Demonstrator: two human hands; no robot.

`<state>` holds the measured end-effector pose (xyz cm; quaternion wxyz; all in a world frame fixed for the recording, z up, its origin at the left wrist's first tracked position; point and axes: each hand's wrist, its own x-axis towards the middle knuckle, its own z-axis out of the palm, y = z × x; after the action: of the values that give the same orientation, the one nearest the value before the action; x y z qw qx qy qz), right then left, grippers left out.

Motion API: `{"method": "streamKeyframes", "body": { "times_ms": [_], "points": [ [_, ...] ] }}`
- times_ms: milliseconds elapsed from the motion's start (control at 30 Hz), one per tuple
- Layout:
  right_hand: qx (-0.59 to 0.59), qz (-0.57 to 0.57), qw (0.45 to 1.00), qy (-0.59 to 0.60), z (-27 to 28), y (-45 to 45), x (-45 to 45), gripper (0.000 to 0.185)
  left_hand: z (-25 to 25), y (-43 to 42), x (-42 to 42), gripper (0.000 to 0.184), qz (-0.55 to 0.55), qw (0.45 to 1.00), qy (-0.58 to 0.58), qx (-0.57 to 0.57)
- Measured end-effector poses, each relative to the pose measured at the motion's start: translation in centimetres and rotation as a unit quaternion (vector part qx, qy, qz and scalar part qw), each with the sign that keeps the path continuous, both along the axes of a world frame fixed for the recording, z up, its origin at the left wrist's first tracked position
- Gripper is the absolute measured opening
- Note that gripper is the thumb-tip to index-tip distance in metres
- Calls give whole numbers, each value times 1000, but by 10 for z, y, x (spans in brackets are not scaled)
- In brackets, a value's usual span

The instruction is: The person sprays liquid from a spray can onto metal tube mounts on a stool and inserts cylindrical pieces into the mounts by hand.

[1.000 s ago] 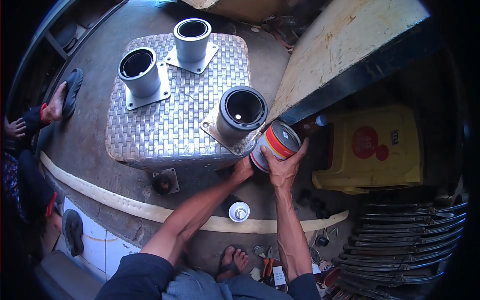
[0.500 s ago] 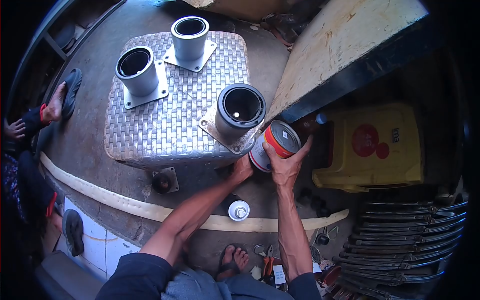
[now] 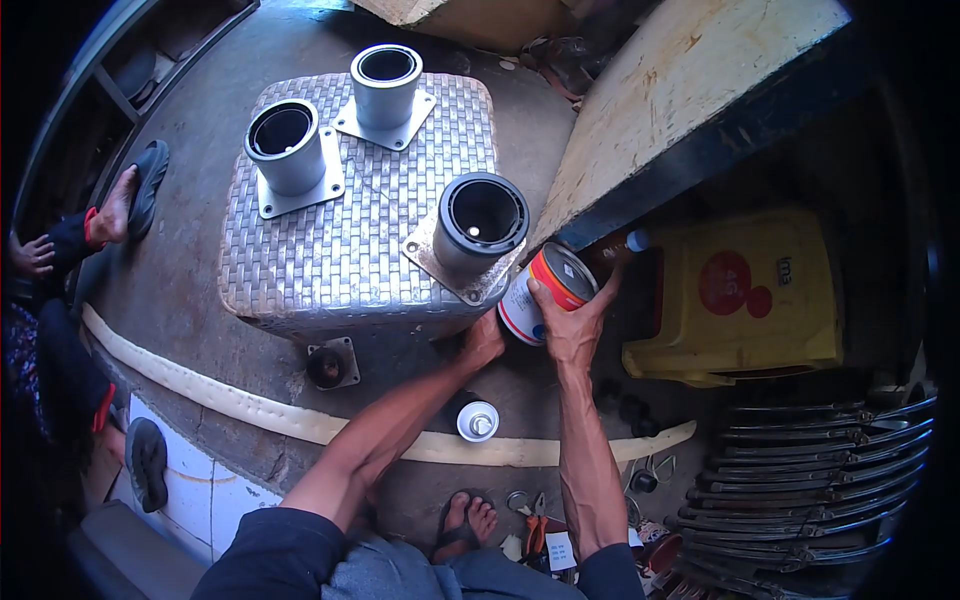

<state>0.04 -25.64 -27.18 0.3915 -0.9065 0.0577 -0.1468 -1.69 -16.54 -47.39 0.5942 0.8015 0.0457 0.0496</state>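
A tilted tin can [image 3: 530, 308] with a red, yellow and white label and a grey metal lid is beside the stool's right corner. My right hand [image 3: 575, 332] wraps round its right side, thumb on the label, fingers behind it. My left hand [image 3: 484, 338] is low at the can's left side, under the stool's edge; its fingers are hidden. Just above the hands, a metal tube on a square flange [image 3: 478, 228], with a dark ring at its mouth, stands on the woven-pattern stool [image 3: 350, 250]. Two similar silver flanged tubes [image 3: 292, 160] [image 3: 385, 95] stand farther back.
A white-topped spray can [image 3: 478, 421] stands between my forearms, near a long pale strip [image 3: 270, 408]. Another flanged piece [image 3: 332, 365] lies below the stool. A yellow plastic piece [image 3: 780, 320], stacked dark metal bars [image 3: 800, 480] and pliers [image 3: 537, 525] are rightward. Another person's foot [image 3: 115, 210] is left.
The view has shifted slightly, so the stool and tubes appear a little lower and to the right. Both hands keep nearly the same position at the tin can.
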Motion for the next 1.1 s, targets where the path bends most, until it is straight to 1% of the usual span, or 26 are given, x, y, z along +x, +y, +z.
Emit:
{"method": "streamKeyframes", "body": {
  "times_ms": [67,167,200,267,333,433,567,633,667,700,733,767,800,833,867,900,933,1000,1033,1067,1100],
  "points": [
    [-12,2,1000,-18,-2,-1,0,133,10,1,1,58,4,1000,4,-5],
    [-1,-1,1000,-4,0,-1,-1,134,0,0,2,58,6,1000,-3,-5],
    [-11,1,1000,-12,0,-2,-1,134,-1,0,3,58,6,1000,-16,2],
    [-22,4,1000,-19,0,-1,-1,134,-1,0,2,57,6,1000,-2,0],
    [24,6,1000,4,2,-2,-1,140,9,2,0,57,5,1000,12,-2],
    [25,-3,1000,16,4,-3,-3,139,17,4,0,56,-1,1000,-9,-19],
    [39,-10,999,10,8,-6,-12,137,32,9,-7,60,-22,998,-28,-48],
    [-52,-42,998,-7,10,-10,-23,129,37,17,-11,61,-39,996,-38,-65],
    [-52,-45,998,-2,13,-12,-33,129,38,24,-17,68,-84,995,-23,-48],
    [21,-50,998,19,21,-12,-47,126,37,30,-26,76,-132,991,-6,-31],
    [94,-54,993,35,25,-13,-58,124,41,34,-34,70,-123,990,-69,-23],
    [95,-56,993,36,24,-17,-69,124,44,44,-41,70,-125,990,-68,-22],
    [118,-61,989,64,21,-22,-88,117,57,59,-56,64,-165,986,33,3],
    [143,-67,983,89,17,-28,-108,111,69,74,-69,57,-204,970,132,30],
    [146,-72,983,88,9,-35,-128,111,79,88,-83,49,-190,971,143,23],
    [162,-46,974,151,-4,-45,-149,109,89,99,-98,43,-174,973,152,16],
    [179,-15,961,211,-16,-50,-167,107,104,109,-113,40,-137,976,168,18],
    [148,68,965,204,-37,-39,-205,104,123,123,-146,37,-81,977,197,15],
    [159,67,965,195,-44,-22,-214,104,128,128,-160,36,-61,976,210,6],
    [85,122,981,124,-48,-3,-223,102,129,132,-175,36,-65,976,205,18],
    [8,172,984,51,-52,10,-226,100,129,135,-188,36,-57,974,218,-1]
  ]
}}
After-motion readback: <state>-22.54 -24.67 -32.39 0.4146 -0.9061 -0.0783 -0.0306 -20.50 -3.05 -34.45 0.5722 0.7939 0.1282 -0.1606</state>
